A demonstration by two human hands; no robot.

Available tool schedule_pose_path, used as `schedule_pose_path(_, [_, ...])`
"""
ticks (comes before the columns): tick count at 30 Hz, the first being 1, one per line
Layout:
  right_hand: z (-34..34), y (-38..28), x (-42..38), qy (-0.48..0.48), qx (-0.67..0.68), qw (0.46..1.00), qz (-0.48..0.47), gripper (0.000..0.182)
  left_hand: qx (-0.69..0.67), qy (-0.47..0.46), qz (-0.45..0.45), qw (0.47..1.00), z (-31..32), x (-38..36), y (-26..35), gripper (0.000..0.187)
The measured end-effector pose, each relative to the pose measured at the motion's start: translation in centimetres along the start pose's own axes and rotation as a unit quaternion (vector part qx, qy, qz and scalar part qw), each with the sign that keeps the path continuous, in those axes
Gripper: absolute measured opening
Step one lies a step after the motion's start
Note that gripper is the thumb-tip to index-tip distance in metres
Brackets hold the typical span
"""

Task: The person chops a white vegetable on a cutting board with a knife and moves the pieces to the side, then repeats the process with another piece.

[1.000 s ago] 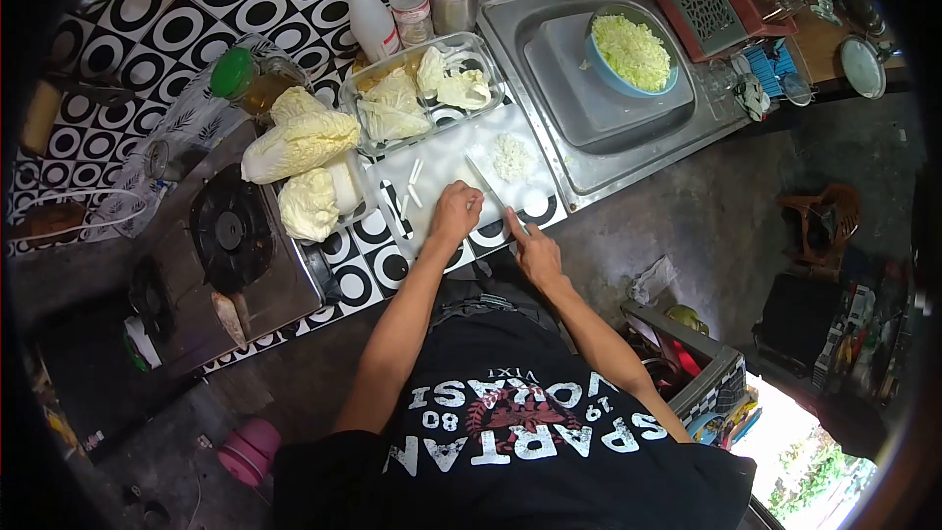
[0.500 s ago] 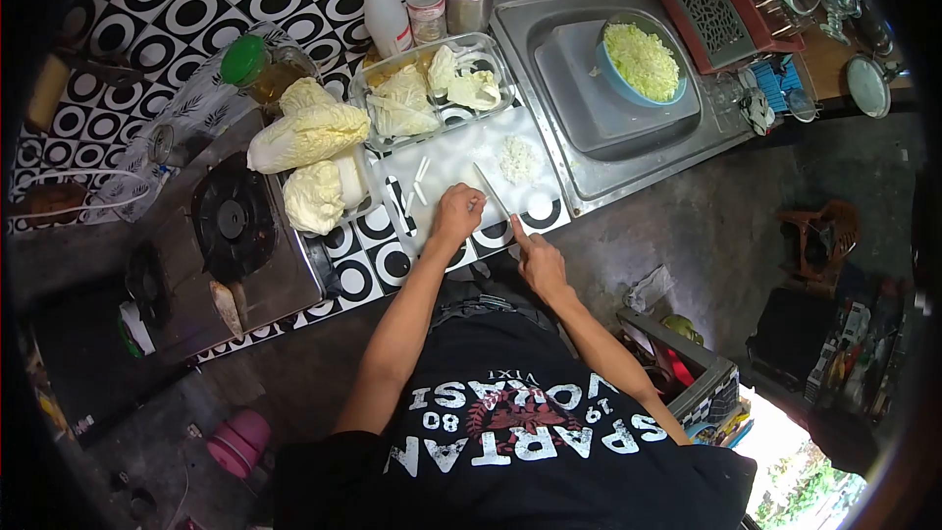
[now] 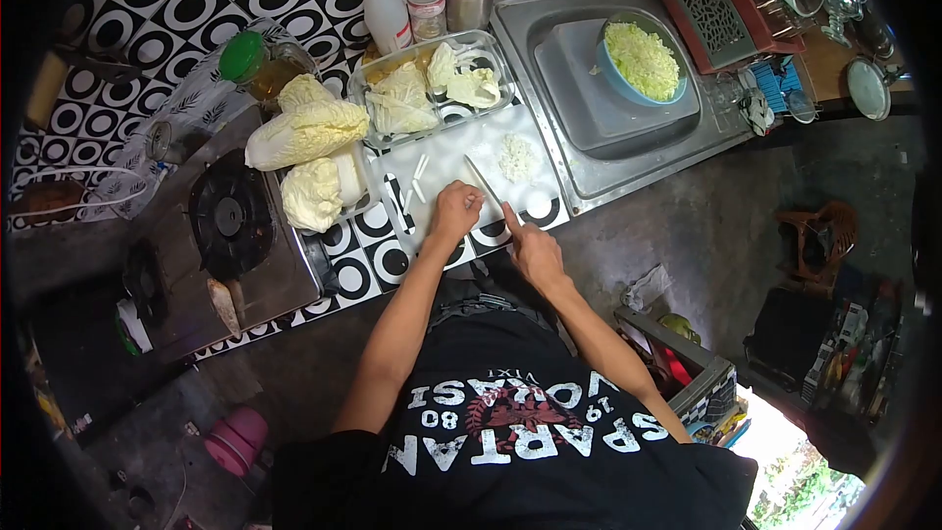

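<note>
My right hand [image 3: 533, 247] is closed around the handle of a knife [image 3: 481, 177], its index finger stretched along the blade's back. The blade lies over a white cutting board [image 3: 446, 152], tip pointing away from me. Just left of the blade, my left hand [image 3: 458, 209] is closed, fingertips pressed on a small white piece that is mostly hidden. Finely chopped white bits [image 3: 516, 158] form a pile on the board's right part. White sticks [image 3: 420, 175] lie on the board beyond and left of my left hand.
Behind the board stands a clear container [image 3: 456, 116] with cabbage leaves. Whole cabbages [image 3: 309, 132] lie at the left beside a stove [image 3: 232, 216]. At the right, a blue bowl [image 3: 610, 79] of shredded cabbage sits over the sink [image 3: 579, 198]. Bottles [image 3: 427, 8] stand at the back.
My right hand and the knife have shifted slightly left and away from me, bringing the blade nearer my left hand. My left hand has barely moved.
</note>
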State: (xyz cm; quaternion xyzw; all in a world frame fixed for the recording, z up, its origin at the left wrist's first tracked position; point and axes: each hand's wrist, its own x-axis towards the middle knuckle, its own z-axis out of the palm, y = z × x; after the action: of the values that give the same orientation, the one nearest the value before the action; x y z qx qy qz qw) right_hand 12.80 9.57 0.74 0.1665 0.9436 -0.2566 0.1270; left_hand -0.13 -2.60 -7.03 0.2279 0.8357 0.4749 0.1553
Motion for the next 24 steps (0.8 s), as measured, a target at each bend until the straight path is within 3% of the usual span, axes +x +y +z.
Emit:
schedule_pose_path(5, [2.3, 1.3, -2.0, 0.027, -0.006, 1.000, 0.003, 0.073, 0.015, -0.006, 0.008, 1.000, -0.2, -0.1, -0.2, 0.008])
schedule_pose_path(14, [1.5, -0.2, 3.4, 0.013, 0.003, 1.000, -0.016, 0.075, -0.005, 0.010, 0.044, 0.999, -0.2, -0.3, -0.2, 0.010])
schedule_pose_path(21, [0.5, 0.4, -0.7, -0.022, -0.015, 1.000, -0.002, 0.076, -0.032, 0.016, 0.009, 0.999, 0.1, -0.3, -0.6, 0.009])
schedule_pose_path(24, [2.4, 1.7, -1.5, 0.042, 0.017, 0.999, -0.016, 0.069, -0.026, 0.020, 0.013, 0.999, 0.1, -0.4, -0.5, 0.008])
